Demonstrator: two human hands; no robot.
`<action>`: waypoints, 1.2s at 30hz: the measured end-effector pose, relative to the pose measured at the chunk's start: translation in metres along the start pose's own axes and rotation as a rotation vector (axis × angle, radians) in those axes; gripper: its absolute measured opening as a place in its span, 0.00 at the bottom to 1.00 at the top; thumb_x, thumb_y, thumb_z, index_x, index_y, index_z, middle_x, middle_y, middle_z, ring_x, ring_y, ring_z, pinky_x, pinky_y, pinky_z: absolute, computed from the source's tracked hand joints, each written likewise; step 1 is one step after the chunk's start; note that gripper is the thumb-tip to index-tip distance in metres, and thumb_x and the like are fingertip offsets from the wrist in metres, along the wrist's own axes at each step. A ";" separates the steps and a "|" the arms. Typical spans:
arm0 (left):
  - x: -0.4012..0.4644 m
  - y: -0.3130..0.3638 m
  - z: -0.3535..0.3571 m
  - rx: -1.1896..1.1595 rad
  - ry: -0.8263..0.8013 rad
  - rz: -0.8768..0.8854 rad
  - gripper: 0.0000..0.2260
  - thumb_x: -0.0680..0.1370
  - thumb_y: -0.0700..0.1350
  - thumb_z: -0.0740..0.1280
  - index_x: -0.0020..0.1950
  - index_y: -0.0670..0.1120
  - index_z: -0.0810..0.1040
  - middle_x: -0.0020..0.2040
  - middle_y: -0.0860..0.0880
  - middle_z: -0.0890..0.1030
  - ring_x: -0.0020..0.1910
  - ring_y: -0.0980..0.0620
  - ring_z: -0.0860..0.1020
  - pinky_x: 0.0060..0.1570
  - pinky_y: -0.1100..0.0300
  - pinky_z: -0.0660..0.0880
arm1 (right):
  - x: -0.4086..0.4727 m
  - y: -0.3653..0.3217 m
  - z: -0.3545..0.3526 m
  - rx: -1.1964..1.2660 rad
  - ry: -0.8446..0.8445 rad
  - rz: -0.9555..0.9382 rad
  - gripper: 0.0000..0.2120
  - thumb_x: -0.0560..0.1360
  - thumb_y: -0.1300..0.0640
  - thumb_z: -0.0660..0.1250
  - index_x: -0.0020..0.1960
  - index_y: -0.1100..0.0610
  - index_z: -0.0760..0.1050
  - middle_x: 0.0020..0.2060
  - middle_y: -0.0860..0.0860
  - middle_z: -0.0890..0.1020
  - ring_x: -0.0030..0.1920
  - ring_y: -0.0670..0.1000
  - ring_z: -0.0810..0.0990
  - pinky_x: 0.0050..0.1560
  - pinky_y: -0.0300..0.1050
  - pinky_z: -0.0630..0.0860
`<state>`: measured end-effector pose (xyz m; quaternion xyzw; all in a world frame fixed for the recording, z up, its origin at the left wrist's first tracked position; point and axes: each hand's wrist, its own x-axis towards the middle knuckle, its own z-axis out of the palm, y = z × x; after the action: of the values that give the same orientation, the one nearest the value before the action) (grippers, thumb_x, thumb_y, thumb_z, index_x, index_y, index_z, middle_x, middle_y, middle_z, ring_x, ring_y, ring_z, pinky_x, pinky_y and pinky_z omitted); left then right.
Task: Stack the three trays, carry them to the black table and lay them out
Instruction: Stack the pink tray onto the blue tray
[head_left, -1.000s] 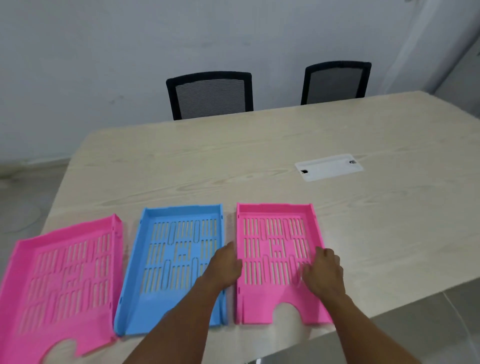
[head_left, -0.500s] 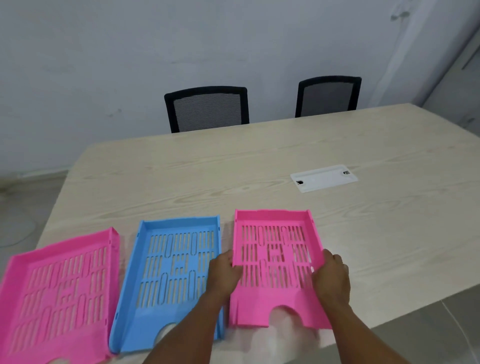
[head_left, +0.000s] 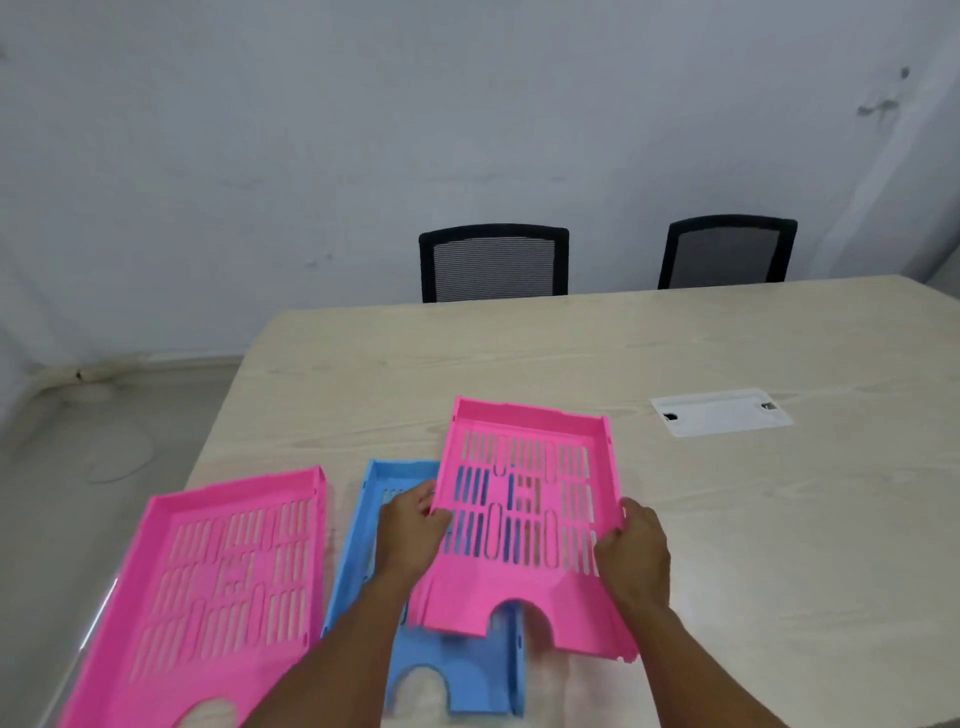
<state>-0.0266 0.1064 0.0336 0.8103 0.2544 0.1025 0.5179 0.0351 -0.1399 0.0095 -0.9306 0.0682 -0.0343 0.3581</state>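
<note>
I hold a pink slotted tray (head_left: 524, 525) lifted off the light wooden table (head_left: 571, 353), tilted, and partly over the blue tray (head_left: 374, 519). My left hand (head_left: 410, 535) grips its left side wall and my right hand (head_left: 631, 553) grips its right side wall. The blue tray lies flat on the table under it, its right half hidden by the held tray and my left arm. A second pink tray (head_left: 218, 582) lies flat at the near left corner of the table, apart from the blue one.
A white cable cover plate (head_left: 722, 412) is set into the table to the right. Two black mesh chairs (head_left: 493, 262) (head_left: 727, 252) stand at the far edge against a pale wall. Grey floor lies to the left of the table. No black table shows.
Both hands closed on the right pink tray's sides, lifted it off the table and carried it leftward until it overlaps the blue tray. My head view swung left and up.
</note>
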 end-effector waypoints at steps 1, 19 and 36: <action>0.001 -0.009 -0.014 0.010 0.040 -0.014 0.20 0.72 0.31 0.67 0.64 0.38 0.79 0.58 0.40 0.84 0.51 0.57 0.80 0.53 0.63 0.75 | -0.008 -0.009 0.012 0.027 -0.010 -0.017 0.16 0.72 0.68 0.60 0.58 0.61 0.75 0.49 0.57 0.77 0.47 0.60 0.79 0.48 0.53 0.78; -0.018 -0.117 -0.089 0.076 0.137 -0.135 0.23 0.77 0.35 0.65 0.72 0.48 0.70 0.41 0.57 0.82 0.23 0.38 0.77 0.22 0.43 0.80 | -0.085 -0.040 0.101 0.083 -0.131 -0.103 0.19 0.77 0.66 0.58 0.67 0.59 0.72 0.50 0.52 0.76 0.48 0.51 0.79 0.51 0.50 0.81; -0.020 -0.128 -0.076 0.037 0.101 -0.119 0.21 0.81 0.38 0.61 0.74 0.48 0.68 0.67 0.41 0.78 0.25 0.48 0.72 0.24 0.54 0.78 | -0.085 -0.032 0.092 0.053 -0.108 -0.125 0.22 0.79 0.64 0.59 0.73 0.58 0.67 0.53 0.54 0.76 0.49 0.52 0.78 0.51 0.48 0.80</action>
<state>-0.1159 0.1986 -0.0451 0.7970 0.3299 0.1075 0.4944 -0.0355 -0.0427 -0.0382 -0.9237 -0.0103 -0.0081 0.3830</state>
